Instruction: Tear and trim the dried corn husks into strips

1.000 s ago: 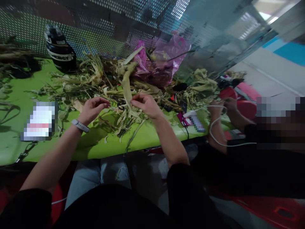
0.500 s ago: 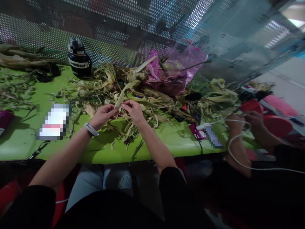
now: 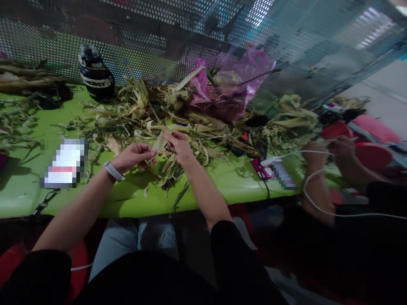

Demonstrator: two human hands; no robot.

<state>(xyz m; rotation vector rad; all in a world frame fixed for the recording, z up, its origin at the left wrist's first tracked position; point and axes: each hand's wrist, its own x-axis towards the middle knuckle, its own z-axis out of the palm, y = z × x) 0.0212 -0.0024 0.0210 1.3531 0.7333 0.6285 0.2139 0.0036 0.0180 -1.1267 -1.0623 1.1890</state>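
Between my two hands is a pale, dry corn husk (image 3: 159, 143), stretched over the green table (image 3: 133, 205). My left hand (image 3: 135, 154), with a white band on its wrist, pinches the husk's lower end between thumb and fingers. At its upper right end, my right hand (image 3: 180, 147) grips it with curled fingers, back of the hand facing up. Dried husks and curly plant scraps (image 3: 171, 171) lie just beneath and beyond both hands.
A pink plastic bag (image 3: 219, 97) and a black bottle (image 3: 95, 76) stand along the perforated metal panel (image 3: 178, 46). A blurred phone (image 3: 65, 163) lies left, another phone (image 3: 284, 174) right. A co-worker's hands (image 3: 329, 152) are beside a white cable (image 3: 313, 209) farther right.
The husk stood up long above my hands; now it is lower and spans between them. My right hand has turned back-up, and my hands are slightly farther apart.
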